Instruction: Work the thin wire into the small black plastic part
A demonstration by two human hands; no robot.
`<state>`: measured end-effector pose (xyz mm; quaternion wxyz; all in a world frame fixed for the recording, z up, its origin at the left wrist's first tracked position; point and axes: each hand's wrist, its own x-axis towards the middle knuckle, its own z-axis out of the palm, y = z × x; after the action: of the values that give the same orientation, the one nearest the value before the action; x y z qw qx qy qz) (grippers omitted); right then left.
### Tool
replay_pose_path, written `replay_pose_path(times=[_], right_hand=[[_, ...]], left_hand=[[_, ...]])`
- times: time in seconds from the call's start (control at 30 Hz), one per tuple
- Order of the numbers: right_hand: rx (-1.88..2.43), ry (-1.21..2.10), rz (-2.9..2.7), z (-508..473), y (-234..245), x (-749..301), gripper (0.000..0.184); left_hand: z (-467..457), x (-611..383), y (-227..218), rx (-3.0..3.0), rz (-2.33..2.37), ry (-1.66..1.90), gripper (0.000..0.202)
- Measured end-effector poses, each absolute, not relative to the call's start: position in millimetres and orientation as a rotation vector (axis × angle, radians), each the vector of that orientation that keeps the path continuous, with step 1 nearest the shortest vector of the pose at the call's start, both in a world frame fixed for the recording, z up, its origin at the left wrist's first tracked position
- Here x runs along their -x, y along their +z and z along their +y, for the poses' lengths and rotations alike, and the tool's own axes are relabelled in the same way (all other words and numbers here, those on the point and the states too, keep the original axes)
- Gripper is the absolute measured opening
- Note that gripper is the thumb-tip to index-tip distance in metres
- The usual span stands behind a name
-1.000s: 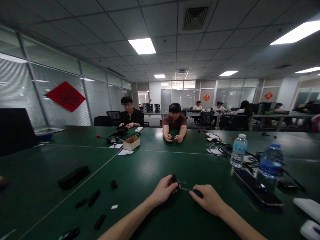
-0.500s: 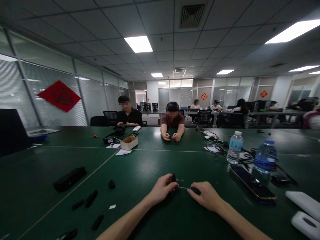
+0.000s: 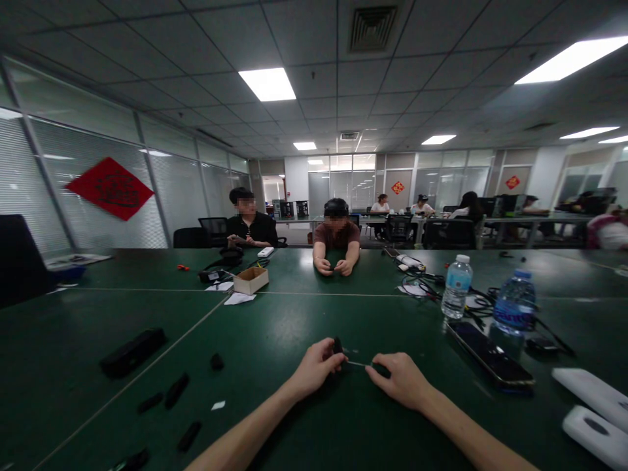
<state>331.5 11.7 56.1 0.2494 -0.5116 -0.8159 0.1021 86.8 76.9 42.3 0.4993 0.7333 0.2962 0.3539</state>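
My left hand (image 3: 316, 367) is closed on a small black part (image 3: 337, 345), which sticks up past the fingertips. In my right hand (image 3: 400, 376) is a screwdriver with a dark handle (image 3: 381, 370), the fingers wrapped round it. Its thin metal shaft (image 3: 356, 364) points left and reaches the black part at my left fingertips. Whether the tip sits in a screw is too small to tell. Both hands are just above the green table (image 3: 294, 327).
Several small black pieces (image 3: 176, 390) and a long black case (image 3: 132, 352) lie on the left. To the right are a phone (image 3: 490, 356), two water bottles (image 3: 456, 288), cables and white devices (image 3: 596, 435). A small open box (image 3: 250, 280) stands farther off. Across the table sit two people.
The whole view has shifted slightly to the left. My hands keep the same hold on the black part and the screwdriver. The person at the far left has raised their hands a little.
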Motion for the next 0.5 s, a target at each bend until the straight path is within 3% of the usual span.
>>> replay_pose_path(times=[0.5], right_hand=[[1.422, 0.310, -2.192, 13.2, 54.6, -331.9, 0.037]], left_hand=[[76.1, -86.1, 41.5, -1.793, 0.715, 0.845, 0.031]])
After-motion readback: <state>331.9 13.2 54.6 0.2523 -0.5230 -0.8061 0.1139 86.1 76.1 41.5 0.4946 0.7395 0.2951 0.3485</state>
